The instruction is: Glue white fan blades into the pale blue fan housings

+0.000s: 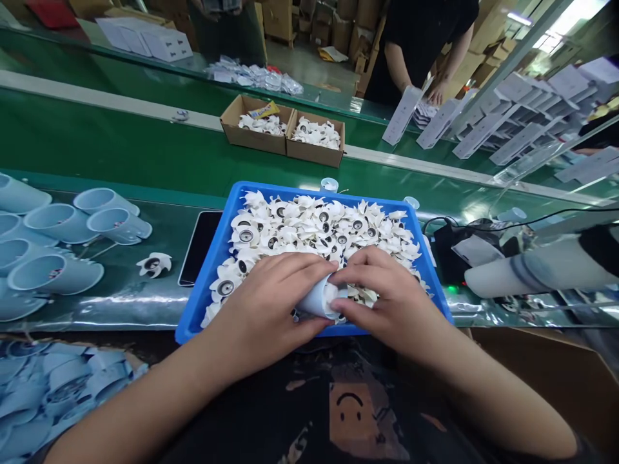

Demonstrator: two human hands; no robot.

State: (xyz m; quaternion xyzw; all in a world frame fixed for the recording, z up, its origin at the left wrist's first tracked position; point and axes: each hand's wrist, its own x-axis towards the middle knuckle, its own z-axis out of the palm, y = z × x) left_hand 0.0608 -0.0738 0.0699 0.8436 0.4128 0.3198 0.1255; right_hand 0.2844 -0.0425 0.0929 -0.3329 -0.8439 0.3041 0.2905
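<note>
My left hand [278, 299] is wrapped round a light blue plastic fan housing [314, 301], its open end tilted to the right. At that opening, the thumb and fingers of my right hand [382, 293] close on a white fan wheel [331, 296], partly inside the housing and largely hidden by my fingers. Both hands are over the near side of a blue tray [232, 203] heaped with white fan wheels [300, 222], some showing dark round hubs.
Several blue housings [55, 274] stand at left, beside a loose fan wheel [153, 264] and a phone [200, 248]. More housings [62, 380] fill a box below. Beyond the tray are two cardboard boxes [258, 138] of fan wheels; a white cylindrical device [527, 267] lies right. People stand opposite.
</note>
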